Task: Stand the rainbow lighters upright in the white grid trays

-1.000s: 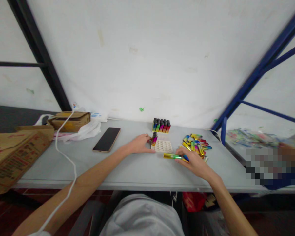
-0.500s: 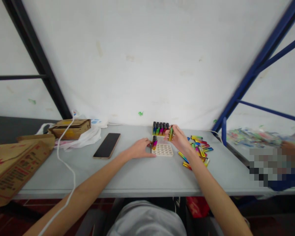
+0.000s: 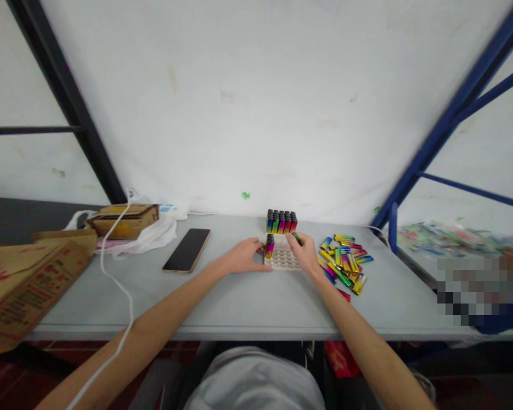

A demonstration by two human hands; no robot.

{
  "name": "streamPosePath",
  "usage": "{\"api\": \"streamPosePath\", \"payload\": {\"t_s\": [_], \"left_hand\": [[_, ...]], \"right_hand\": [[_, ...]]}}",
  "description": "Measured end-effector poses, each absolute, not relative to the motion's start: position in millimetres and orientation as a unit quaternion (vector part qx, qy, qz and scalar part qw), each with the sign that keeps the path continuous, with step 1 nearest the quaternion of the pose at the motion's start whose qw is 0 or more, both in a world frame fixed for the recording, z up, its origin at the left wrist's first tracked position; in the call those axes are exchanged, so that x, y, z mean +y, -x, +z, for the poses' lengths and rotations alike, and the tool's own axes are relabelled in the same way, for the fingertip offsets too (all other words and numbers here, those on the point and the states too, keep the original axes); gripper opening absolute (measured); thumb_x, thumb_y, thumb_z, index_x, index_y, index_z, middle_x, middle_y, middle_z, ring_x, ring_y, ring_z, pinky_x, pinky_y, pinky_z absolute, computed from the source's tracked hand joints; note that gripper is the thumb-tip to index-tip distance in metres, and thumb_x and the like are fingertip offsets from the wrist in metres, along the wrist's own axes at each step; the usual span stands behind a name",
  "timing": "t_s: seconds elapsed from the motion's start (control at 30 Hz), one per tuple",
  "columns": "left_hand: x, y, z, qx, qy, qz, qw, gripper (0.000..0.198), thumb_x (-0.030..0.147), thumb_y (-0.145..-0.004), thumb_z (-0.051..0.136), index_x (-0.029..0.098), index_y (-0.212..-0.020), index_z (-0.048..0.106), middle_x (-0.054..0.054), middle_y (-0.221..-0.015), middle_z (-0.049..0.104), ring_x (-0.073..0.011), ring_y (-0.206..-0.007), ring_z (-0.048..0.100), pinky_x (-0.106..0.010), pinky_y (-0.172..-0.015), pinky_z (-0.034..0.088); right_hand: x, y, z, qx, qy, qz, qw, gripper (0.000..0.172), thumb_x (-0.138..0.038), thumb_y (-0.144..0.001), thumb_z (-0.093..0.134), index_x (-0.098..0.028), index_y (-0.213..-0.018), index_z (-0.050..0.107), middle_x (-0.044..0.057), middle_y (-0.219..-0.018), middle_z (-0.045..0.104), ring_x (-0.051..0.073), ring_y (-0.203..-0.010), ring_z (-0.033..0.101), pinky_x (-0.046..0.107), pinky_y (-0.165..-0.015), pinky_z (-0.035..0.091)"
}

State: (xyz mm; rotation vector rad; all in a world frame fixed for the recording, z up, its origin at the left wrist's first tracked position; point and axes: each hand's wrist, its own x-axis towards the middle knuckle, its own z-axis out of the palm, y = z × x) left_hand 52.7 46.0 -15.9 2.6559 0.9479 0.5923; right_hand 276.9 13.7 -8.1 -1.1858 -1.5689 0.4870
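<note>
A cream holed tray (image 3: pixel 285 261) is held at its left end by the left hand (image 3: pixel 243 257), thumb set at the near corner and fingers curled toward the far one. A green metallic lighter (image 3: pixel 297 238), mostly hidden, is gripped in the fingers of the right hand (image 3: pixel 305 255) over the tray's right part. A few upright lighters (image 3: pixel 269 248) are seated along the tray's left side. Behind it, a block of black-topped lighters (image 3: pixel 281 222) is stood in rows. Loose lighters (image 3: pixel 346 262) are heaped to the right; a smartphone (image 3: pixel 187 250) is laid to the left.
</note>
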Motion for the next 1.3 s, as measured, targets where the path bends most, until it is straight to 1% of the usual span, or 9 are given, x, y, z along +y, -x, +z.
{"api": "streamPosePath", "payload": {"t_s": [0.2, 0.37, 0.47, 0.57, 0.67, 0.77, 1.0, 1.17, 1.3], "left_hand": [[47, -52, -18, 0.321, -0.914, 0.210, 0.131, 0.059, 0.065, -0.075, 0.074, 0.015, -0.105, 0.068, -0.010, -0.099, 0.068, -0.0272, -0.092, 0.064, -0.034, -0.084, 0.050], [48, -52, -18, 0.324, -0.912, 0.213, 0.133, 0.059, 0.065, -0.074, 0.074, 0.015, -0.104, 0.068, -0.010, -0.097, 0.067, -0.0272, -0.090, 0.064, -0.035, -0.083, 0.050], [47, -52, -17, 0.322, -0.914, 0.211, 0.128, 0.058, 0.065, -0.075, 0.074, 0.014, -0.103, 0.068, -0.010, -0.098, 0.067, -0.0273, -0.091, 0.063, -0.035, -0.084, 0.050], [46, -52, -17, 0.325, -0.915, 0.206, 0.119, 0.058, 0.066, -0.076, 0.073, 0.014, -0.101, 0.067, -0.010, -0.098, 0.067, -0.0275, -0.092, 0.062, -0.035, -0.084, 0.049], [46, -53, -17, 0.330, -0.915, 0.200, 0.114, 0.057, 0.066, -0.075, 0.073, 0.014, -0.098, 0.067, -0.010, -0.097, 0.068, -0.0282, -0.093, 0.062, -0.035, -0.085, 0.049], [46, -53, -17, 0.332, -0.914, 0.201, 0.117, 0.057, 0.066, -0.075, 0.073, 0.015, -0.099, 0.067, -0.010, -0.097, 0.068, -0.0281, -0.093, 0.062, -0.035, -0.086, 0.049], [45, -53, -16, 0.335, -0.913, 0.203, 0.119, 0.057, 0.066, -0.075, 0.074, 0.015, -0.099, 0.068, -0.011, -0.099, 0.067, -0.0286, -0.094, 0.063, -0.035, -0.085, 0.049], [45, -53, -17, 0.331, -0.915, 0.200, 0.110, 0.058, 0.067, -0.075, 0.073, 0.015, -0.100, 0.068, -0.011, -0.098, 0.067, -0.0282, -0.094, 0.062, -0.035, -0.085, 0.049], [45, -53, -17, 0.335, -0.914, 0.202, 0.110, 0.057, 0.067, -0.075, 0.073, 0.016, -0.100, 0.069, -0.010, -0.098, 0.068, -0.0275, -0.093, 0.062, -0.034, -0.083, 0.049]], "right_hand": [[10, -271, -9, -0.660, 0.514, 0.187, 0.515, 0.039, -0.048, -0.088, 0.047, -0.021, -0.059, 0.043, -0.004, -0.057, 0.040, 0.013, -0.058, 0.039, 0.027, -0.057, 0.029], [7, -269, -5, -0.683, 0.510, 0.169, 0.494, 0.046, -0.056, -0.093, 0.046, -0.020, -0.066, 0.049, -0.003, -0.060, 0.046, 0.014, -0.061, 0.044, 0.027, -0.060, 0.032], [6, -271, -3, -0.700, 0.505, 0.168, 0.477, 0.045, -0.058, -0.099, 0.042, -0.020, -0.079, 0.058, -0.002, -0.065, 0.053, 0.015, -0.063, 0.049, 0.027, -0.063, 0.037], [4, -273, -2, -0.735, 0.486, 0.145, 0.450, 0.043, -0.055, -0.103, 0.035, -0.021, -0.091, 0.060, 0.002, -0.078, 0.060, 0.018, -0.075, 0.057, 0.028, -0.069, 0.042], [4, -275, -1, -0.772, 0.469, 0.086, 0.420, 0.041, -0.052, -0.103, 0.036, -0.022, -0.089, 0.059, 0.006, -0.088, 0.061, 0.021, -0.087, 0.058, 0.029, -0.077, 0.044], [4, -275, -1, -0.786, 0.478, 0.053, 0.389, 0.042, -0.052, -0.103, 0.037, -0.022, -0.080, 0.056, 0.005, -0.079, 0.059, 0.020, -0.079, 0.055, 0.030, -0.077, 0.042], [0, -274, 2, -0.767, 0.501, 0.073, 0.393, 0.048, -0.057, -0.102, 0.040, -0.022, -0.071, 0.052, -0.001, -0.061, 0.054, 0.016, -0.058, 0.047, 0.028, -0.062, 0.033], [3, -272, -2, -0.763, 0.484, 0.143, 0.404, 0.046, -0.059, -0.099, 0.046, -0.022, -0.078, 0.061, 0.001, -0.065, 0.064, 0.017, -0.059, 0.055, 0.026, -0.061, 0.036], [6, -268, -7, -0.792, 0.464, 0.161, 0.364, 0.049, -0.062, -0.098, 0.047, -0.022, -0.073, 0.058, 0.003, -0.067, 0.068, 0.017, -0.060, 0.058, 0.026, -0.060, 0.037]]}}
